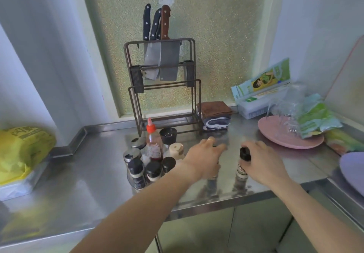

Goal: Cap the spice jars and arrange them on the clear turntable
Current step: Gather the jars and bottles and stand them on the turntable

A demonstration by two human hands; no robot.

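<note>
My right hand point(264, 161) grips an upright black-capped glass spice jar point(243, 164). The crowded clear round turntable point(131, 179) lies leftward, beyond my left hand point(204, 159), whose grip I cannot tell.

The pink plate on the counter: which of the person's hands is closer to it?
Right. The right hand, gripping a spice jar, sits just left of the pink plate. The left hand is farther left, beside the turntable jars.

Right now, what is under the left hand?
The left hand covers a jar standing on the steel counter; only the jar's lower edge shows beneath the fingers. Its top, and whether it has a cap, is hidden by the hand.
</note>
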